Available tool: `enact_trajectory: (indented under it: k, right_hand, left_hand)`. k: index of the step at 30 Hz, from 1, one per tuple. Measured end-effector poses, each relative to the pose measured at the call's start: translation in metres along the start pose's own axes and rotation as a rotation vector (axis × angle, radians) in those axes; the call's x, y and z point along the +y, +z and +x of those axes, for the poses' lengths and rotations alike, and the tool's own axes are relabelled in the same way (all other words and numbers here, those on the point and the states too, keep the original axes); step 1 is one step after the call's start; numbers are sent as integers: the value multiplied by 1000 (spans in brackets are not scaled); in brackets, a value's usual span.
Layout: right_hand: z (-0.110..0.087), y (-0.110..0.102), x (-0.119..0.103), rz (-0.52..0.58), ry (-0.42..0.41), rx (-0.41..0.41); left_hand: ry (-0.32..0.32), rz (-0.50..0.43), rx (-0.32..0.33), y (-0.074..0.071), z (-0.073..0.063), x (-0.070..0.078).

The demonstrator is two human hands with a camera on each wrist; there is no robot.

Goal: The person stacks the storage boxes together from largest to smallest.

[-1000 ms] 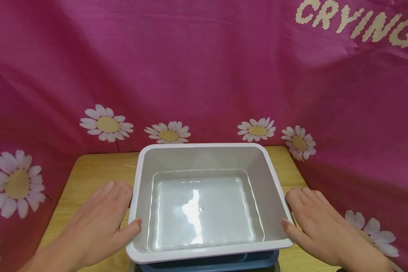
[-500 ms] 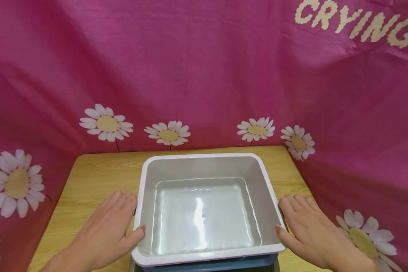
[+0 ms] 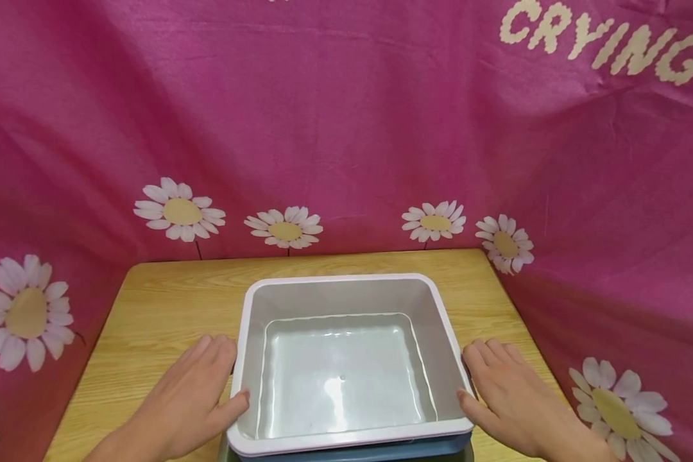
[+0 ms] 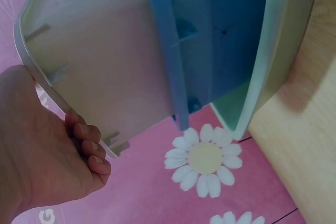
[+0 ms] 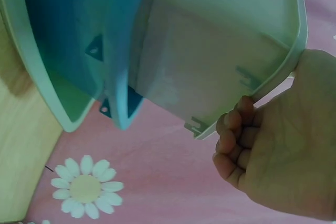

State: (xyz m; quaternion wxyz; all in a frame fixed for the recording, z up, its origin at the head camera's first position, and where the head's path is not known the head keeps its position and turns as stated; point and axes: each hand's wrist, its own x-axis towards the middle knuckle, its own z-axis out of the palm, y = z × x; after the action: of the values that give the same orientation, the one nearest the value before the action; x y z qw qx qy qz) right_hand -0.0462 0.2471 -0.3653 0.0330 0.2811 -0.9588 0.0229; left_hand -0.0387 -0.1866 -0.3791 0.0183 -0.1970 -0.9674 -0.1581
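A light grey plastic bin with a white rim is held between both hands; nothing lies inside it. My left hand grips its left rim, thumb over the edge and fingers curled beneath. On the opposite side, my right hand holds the right rim the same way. Under the grey bin is a blue bin, with the grey one's lower part inside it. The blue bin in turn sits in a green bin that stands on the table. In both wrist views the rims are spaced apart, one above another.
A light wood table carries the stack near its front edge. Pink cloth printed with daisies and lettering hangs behind the table and along both sides.
Both hands have lowered the grey bin further into the blue one. Its rim has come down and drawn slightly inward in the head view, and both grips have stayed the same.
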Motion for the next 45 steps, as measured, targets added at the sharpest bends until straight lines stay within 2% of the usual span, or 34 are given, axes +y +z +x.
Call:
enact_trajectory:
  k: [4,7,11,16,25,27,32,39,45]
  right_hand:
    - [1,6,2,21,3,-6]
    - [3,9,3,34,4,-16]
    - [5,14,4,45,46,-62]
    - [4,20,4,58,82,-102]
    - [0,32,3,67,32,-20]
    - [-1,35,3,64,24,-3]
    - [-3,41,4,72,24,11]
    - [-3,46,5,75,25,21]
    - [-3,50,6,83,37,0]
  left_hand:
    - [-19,-4,-24,3,1,0]
    - [-14,-2,-14,7,2,-2]
    - [11,-4,23,13,2,-4]
    - [12,-11,16,19,3,-6]
    - [-36,-37,-47,28,4,-8]
    - [-23,-39,-35,30,3,-9]
    - [51,-28,51,38,2,-12]
    - [24,-58,14,45,3,-13]
    - [17,-59,12,51,3,-15]
